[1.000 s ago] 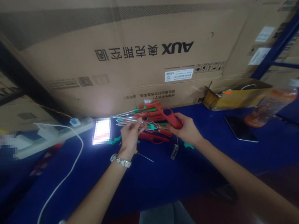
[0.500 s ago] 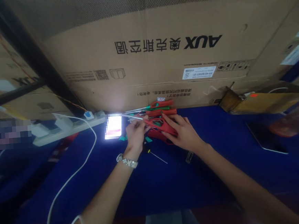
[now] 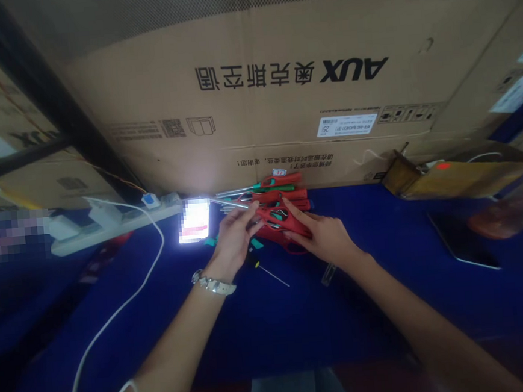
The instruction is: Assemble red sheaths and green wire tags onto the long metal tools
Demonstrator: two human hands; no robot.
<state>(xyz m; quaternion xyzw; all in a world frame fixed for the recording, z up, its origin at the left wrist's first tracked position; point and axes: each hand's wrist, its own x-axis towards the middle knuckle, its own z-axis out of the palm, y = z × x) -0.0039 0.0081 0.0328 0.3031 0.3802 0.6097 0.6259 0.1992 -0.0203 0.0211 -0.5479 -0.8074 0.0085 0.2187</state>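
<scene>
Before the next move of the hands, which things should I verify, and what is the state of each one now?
1. Right hand on the red shell: ok.
2. Left hand at its front end: ok.
3. Metal rod seated: cannot tell, the left hand covers the joint.
4. Screwdriver within view: ok, lying on the blue table.
5. No loose parts nearby: not ok, a teal piece lies by the left hand.
</scene>
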